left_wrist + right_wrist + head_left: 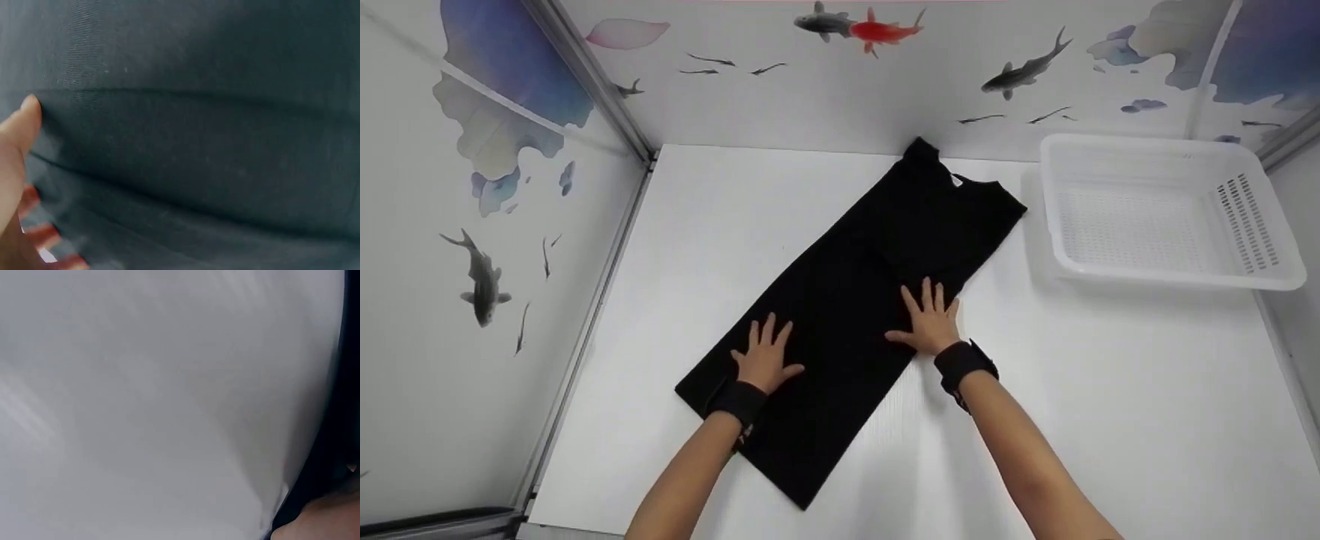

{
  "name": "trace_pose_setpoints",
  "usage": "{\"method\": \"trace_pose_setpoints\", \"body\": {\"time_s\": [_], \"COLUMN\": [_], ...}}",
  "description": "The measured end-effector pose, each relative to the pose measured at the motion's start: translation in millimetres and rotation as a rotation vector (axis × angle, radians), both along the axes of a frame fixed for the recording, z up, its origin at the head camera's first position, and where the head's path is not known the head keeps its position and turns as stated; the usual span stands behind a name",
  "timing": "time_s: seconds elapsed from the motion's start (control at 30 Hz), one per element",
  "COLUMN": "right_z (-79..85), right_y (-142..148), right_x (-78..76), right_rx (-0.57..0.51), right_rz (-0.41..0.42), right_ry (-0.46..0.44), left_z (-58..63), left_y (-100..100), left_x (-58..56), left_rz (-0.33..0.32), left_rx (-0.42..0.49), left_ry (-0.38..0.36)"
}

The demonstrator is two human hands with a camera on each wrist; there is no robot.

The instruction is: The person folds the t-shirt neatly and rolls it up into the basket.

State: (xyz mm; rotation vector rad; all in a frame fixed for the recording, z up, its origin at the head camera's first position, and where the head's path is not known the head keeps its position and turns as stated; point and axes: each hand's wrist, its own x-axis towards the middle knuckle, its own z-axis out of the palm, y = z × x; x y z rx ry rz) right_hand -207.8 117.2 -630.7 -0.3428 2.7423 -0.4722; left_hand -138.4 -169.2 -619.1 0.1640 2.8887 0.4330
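Observation:
A black T-shirt, folded lengthwise into a long strip, lies slantwise on the white table, its collar end toward the back wall. Fingers spread, my left hand rests flat on the lower left part of the cloth. My right hand presses on the shirt's right edge near the middle, fingers also spread. Creases run across the dark fabric beside the left thumb in the left wrist view. In the right wrist view, part of the right hand shows at the bottom corner against the shirt's edge.
A white plastic basket with slotted sides stands at the back right of the white table. Panels printed with fish enclose the table at the left and back. Each wrist wears a black band.

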Motion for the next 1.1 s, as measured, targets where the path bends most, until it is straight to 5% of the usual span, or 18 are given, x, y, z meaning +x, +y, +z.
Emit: {"method": "trace_pose_setpoints", "body": {"time_s": [0.1, 0.27, 0.43, 0.53, 0.67, 0.77, 1.1], "right_z": [2.2, 8.9, 10.0, 8.7, 6.0, 3.0, 10.1], "right_y": [21.6, 68.1, 95.4, 96.6, 88.0, 86.9, 126.8], "right_x": [-3.0, -0.4, 13.9, 27.8, 46.6, 54.3, 57.8], "right_rx": [0.024, 0.110, 0.168, 0.082, -0.042, -0.032, 0.057], "right_rz": [0.021, -0.053, -0.151, -0.138, -0.075, -0.043, -0.070], "right_ry": [0.002, 0.057, 0.180, 0.183, 0.046, 0.015, 0.004], "left_z": [2.7, 16.1, 20.2, 15.9, 8.9, 7.6, 4.4], "left_y": [26.4, 73.5, 96.7, 98.1, 91.5, 89.6, 130.7], "left_x": [9.1, 11.9, -3.9, -18.3, -29.2, -30.3, -12.4], "left_rz": [-0.021, -0.199, -0.373, -0.415, -0.433, -0.423, -0.366], "left_rx": [-0.079, -0.131, -0.055, -0.078, -0.147, -0.147, -0.138], "left_ry": [0.036, 0.042, 0.021, 0.043, 0.017, -0.023, -0.073]}}
